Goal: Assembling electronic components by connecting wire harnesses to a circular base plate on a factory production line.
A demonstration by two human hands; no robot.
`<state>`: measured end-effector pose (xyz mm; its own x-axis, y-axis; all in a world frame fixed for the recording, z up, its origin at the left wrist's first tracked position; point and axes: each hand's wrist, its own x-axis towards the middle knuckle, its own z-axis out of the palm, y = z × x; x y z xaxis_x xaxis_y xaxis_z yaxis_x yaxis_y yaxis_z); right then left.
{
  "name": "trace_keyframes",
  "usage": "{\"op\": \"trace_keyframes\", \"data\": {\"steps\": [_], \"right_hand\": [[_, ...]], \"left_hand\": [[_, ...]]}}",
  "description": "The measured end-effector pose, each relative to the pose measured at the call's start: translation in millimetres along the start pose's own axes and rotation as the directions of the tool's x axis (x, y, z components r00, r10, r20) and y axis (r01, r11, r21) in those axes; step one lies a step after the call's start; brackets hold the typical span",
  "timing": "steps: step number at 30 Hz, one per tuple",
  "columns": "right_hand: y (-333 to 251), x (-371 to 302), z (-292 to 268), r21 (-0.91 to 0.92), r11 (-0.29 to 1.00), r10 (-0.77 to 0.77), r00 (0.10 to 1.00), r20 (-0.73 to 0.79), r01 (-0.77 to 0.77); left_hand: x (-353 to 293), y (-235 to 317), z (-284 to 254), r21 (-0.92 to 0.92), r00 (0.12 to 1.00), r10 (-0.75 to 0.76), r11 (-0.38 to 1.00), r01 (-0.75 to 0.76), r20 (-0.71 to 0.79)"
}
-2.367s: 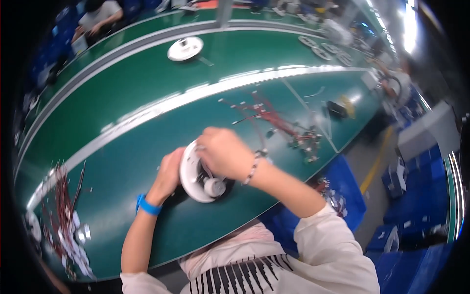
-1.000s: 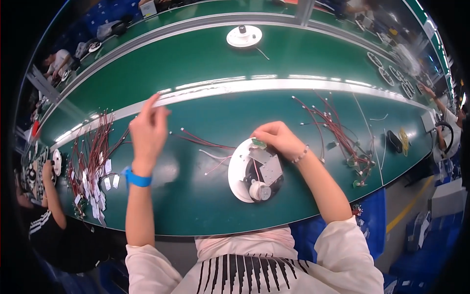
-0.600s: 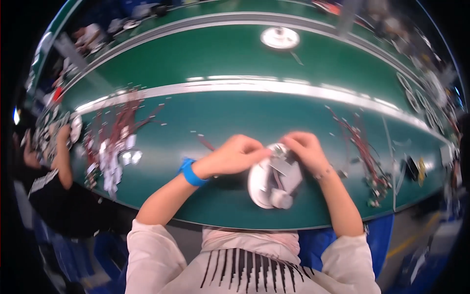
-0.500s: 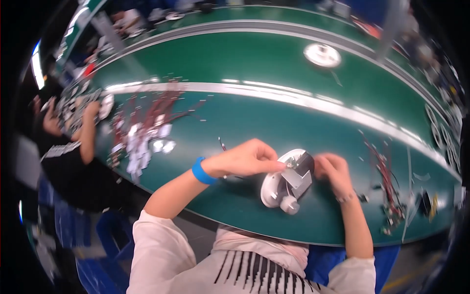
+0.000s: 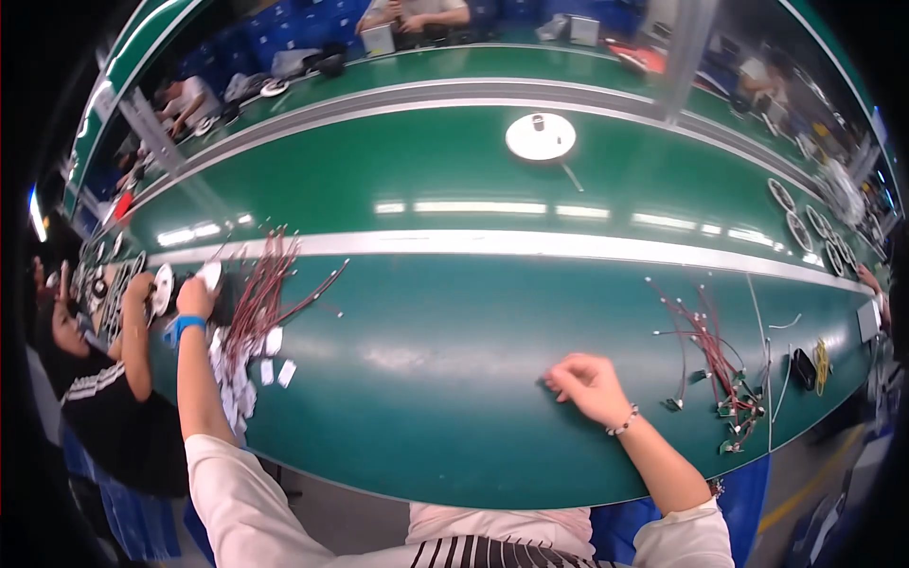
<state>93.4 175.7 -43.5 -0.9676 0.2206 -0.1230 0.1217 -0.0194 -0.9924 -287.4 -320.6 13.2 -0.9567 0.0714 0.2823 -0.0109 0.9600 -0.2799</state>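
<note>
My left hand [image 5: 196, 299], with a blue band at its wrist, reaches out to the far left. Its fingers are closed at a white round housing [image 5: 209, 275] with a dark part beside it; the hand covers some of it. My right hand [image 5: 589, 386], wearing a beaded bracelet, hovers over the green table [image 5: 426, 417] right of the middle. Its fingers are curled together, and a small dark spot shows at the fingertips, too small to name. Red-brown cables with white plugs [image 5: 268, 293] lie close to my left hand, above white tags [image 5: 237, 379].
More cables with small green circuit boards [image 5: 724, 379] lie at the right, near a black piece [image 5: 804, 367] and a yellow bundle [image 5: 822, 364]. A white disc [image 5: 540, 142] rests beyond the pale strip. White rings [image 5: 800, 230] lie far right. A co-worker [image 5: 114, 398] sits at left.
The white housing that was between my hands at the middle has left that spot. My left hand has swung far left; my right hand has moved slightly left and lower. The view has shifted.
</note>
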Motion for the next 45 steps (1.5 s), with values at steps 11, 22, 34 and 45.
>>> {"op": "trace_keyframes", "data": {"steps": [11,22,34,45], "right_hand": [[5.1,-4.1,-16.5,-0.164,0.98,-0.106,0.994,0.032,0.11],[0.2,-0.1,-15.9,-0.213,0.943,-0.232,0.965,0.126,0.254],[8.4,6.6,-21.5,0.019,0.997,-0.075,0.978,-0.196,0.08],[-17.7,10.1,34.0,-0.692,0.614,-0.704,0.66,-0.264,0.379]], "left_hand": [[28.4,367.1,-134.2,-0.142,0.67,0.647,0.672,-0.726,-0.364],[13.3,567.9,-105.1,-0.282,0.616,0.486,0.595,-0.753,-0.619],[-84.9,385.5,-168.9,-0.873,0.696,0.717,-0.362,0.327,-0.036],[-246.0,333.6,-132.3,-0.64,0.741,0.671,-0.557,0.529,0.029]]}}
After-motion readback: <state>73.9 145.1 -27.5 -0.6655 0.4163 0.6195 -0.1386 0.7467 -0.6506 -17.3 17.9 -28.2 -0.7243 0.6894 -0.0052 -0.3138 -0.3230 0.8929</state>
